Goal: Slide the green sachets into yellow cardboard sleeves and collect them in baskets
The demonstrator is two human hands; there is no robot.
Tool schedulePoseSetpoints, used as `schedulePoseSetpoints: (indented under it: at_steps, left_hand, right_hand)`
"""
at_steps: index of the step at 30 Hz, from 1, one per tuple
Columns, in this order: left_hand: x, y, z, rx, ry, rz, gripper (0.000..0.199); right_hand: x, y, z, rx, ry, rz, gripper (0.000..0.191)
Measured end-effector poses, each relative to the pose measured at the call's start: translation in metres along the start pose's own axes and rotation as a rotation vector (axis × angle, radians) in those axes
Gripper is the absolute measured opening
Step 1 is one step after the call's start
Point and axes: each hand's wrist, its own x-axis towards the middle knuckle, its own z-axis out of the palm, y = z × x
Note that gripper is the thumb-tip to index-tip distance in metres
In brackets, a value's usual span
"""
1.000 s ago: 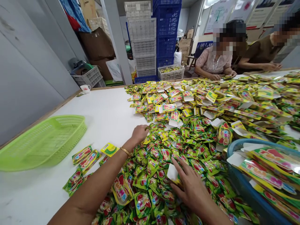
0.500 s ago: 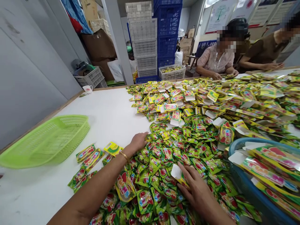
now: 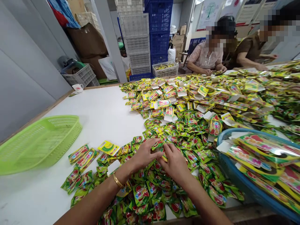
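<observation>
My left hand (image 3: 146,153), with a gold bangle at the wrist, is closed on a small green candy packet (image 3: 157,144) between thumb and fingers. Against it, my right hand (image 3: 175,163) grips a small yellow carton (image 3: 164,157), mostly covered by the fingers. The two hands meet over a loose heap of green packets with red fruit prints (image 3: 141,194). Whether the packet is partly inside the carton, I cannot tell. Left of my wrist lies a yellow carton (image 3: 108,148) beside several packets.
A light-green plastic basket (image 3: 67,137) stands at the left. At the right, a blue basin (image 3: 221,137) holds filled-looking cartons. Open cartons (image 3: 168,113) are piled across the far side. Two people sit beyond the table, near stacked crates (image 3: 138,47) and a cup (image 3: 78,87).
My left hand has come back from the heap's far left edge with a packet. My right hand has moved up and left with the carton, so both hands meet. The view has shifted right.
</observation>
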Motion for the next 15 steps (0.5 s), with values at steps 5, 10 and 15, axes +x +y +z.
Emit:
schedulePoseSetpoints:
  at_steps: [5, 10, 15]
  left_hand:
    - [-0.001, -0.008, -0.014, -0.168, -0.075, -0.098, 0.042]
    - [0.001, 0.001, -0.021, -0.296, 0.101, -0.280, 0.030]
    - [0.002, 0.008, -0.005, -0.116, 0.155, -0.238, 0.014]
  right_hand:
    - [-0.004, 0.005, -0.008, 0.015, -0.013, -0.050, 0.054]
    - [-0.008, 0.003, -0.007, -0.083, -0.001, -0.109, 0.058]
    - [-0.008, -0.002, -0.002, -0.105, 0.104, -0.101, 0.060]
